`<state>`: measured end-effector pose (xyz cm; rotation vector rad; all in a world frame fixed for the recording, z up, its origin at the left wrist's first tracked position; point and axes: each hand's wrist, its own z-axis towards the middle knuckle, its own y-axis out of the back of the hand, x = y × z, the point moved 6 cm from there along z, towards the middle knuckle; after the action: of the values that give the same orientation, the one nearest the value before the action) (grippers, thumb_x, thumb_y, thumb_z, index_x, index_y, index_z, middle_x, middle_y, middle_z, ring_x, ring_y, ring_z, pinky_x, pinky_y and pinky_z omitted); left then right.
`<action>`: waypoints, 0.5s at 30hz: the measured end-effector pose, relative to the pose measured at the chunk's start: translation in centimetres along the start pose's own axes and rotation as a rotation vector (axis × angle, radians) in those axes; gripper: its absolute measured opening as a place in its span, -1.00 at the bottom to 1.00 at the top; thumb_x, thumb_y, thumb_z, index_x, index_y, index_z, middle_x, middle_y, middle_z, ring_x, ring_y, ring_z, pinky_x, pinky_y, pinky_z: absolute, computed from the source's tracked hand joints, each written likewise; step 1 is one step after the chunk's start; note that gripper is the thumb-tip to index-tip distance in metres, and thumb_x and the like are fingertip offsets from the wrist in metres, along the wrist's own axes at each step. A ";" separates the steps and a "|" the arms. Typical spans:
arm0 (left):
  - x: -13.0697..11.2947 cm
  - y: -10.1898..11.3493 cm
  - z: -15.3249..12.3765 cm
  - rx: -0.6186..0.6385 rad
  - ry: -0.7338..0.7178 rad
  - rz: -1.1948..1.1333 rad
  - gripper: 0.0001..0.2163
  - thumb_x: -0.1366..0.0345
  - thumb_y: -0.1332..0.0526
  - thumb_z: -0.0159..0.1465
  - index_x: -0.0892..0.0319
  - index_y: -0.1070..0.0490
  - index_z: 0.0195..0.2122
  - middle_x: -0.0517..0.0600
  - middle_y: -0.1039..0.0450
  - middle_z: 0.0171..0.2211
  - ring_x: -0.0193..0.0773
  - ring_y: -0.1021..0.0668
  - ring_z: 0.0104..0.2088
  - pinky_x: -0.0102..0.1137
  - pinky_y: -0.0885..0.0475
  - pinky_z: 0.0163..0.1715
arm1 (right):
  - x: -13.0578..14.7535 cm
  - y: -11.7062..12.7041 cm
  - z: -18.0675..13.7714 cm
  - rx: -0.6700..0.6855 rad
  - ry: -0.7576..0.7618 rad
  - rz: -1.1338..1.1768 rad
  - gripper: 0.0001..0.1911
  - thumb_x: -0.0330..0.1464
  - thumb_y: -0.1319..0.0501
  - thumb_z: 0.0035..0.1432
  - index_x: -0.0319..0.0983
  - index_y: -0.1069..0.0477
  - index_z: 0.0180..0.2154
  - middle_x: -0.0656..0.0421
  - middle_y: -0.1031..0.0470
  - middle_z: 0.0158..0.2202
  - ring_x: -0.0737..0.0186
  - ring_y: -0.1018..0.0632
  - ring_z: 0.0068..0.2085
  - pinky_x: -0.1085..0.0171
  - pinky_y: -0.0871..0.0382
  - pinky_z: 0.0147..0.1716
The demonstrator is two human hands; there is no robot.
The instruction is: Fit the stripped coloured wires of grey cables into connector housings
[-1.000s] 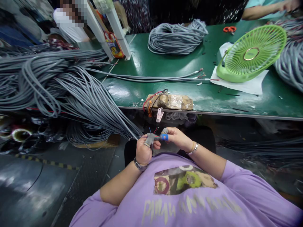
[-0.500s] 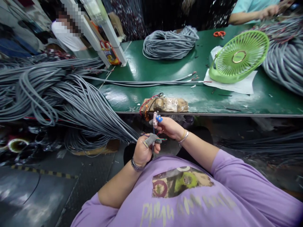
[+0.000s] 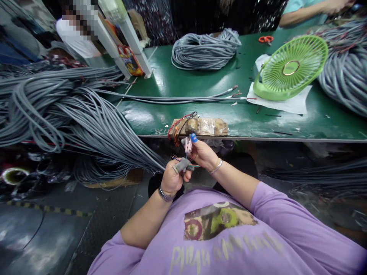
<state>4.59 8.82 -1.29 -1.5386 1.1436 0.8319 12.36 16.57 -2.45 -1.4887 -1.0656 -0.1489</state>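
My left hand (image 3: 172, 178), with grey covers on its thumb and a finger, pinches thin coloured wires (image 3: 196, 166) that stick out on both sides of the fingertips. Just above and to the right, my right hand (image 3: 205, 156) has a blue cover on its thumb and is closed on a small pale pink tool (image 3: 188, 145). A blue wire runs from this tool down to my left fingers. What kind of tool it is, I cannot make out. Behind it, a wooden block (image 3: 219, 127) with clear tape, red and black wires lies at the table's front edge.
Grey cables (image 3: 114, 130) spill over the green table (image 3: 160, 84) at left. A coiled cable bundle (image 3: 203, 51), orange-handled scissors (image 3: 265, 39) and a green fan (image 3: 291, 68) are on it. More cable (image 3: 341, 76) lies at right. Co-workers are at upper left and upper right (image 3: 304, 17).
My right hand and the pink tool have shifted slightly left, and the tool has turned a little. My left hand keeps its pinch on the wires. The co-worker's hands at upper right have moved up.
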 end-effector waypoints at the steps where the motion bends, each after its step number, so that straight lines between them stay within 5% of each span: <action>1: 0.1 0.1 0.0 -0.002 0.004 0.004 -0.69 0.08 -0.31 0.06 0.28 -0.47 -0.57 -0.05 -0.34 -0.78 -0.45 -0.30 -0.80 -0.54 -0.11 -0.79 | -0.1 0.0 0.1 0.000 0.006 0.003 -0.45 0.08 -0.33 -0.08 -0.32 -0.48 -0.39 0.29 -0.25 -0.60 0.47 -0.20 -0.56 0.40 -0.08 -0.58; 15: 0.0 0.1 -1.7 -0.020 -0.011 0.032 -0.65 0.03 -0.31 0.06 0.26 -0.45 -0.59 -0.05 -0.34 -0.78 -0.44 -0.31 -0.80 -0.53 -0.15 -0.78 | -1.1 1.2 -1.2 0.048 -0.190 0.059 -0.42 0.17 -0.12 0.08 -0.25 -0.39 -0.41 0.21 -0.39 -0.50 0.42 -0.28 -0.55 0.41 -0.16 -0.56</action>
<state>4.43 7.16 -0.84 -1.5339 1.1580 0.8745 13.09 15.21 -3.78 -1.5111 -1.1668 0.0614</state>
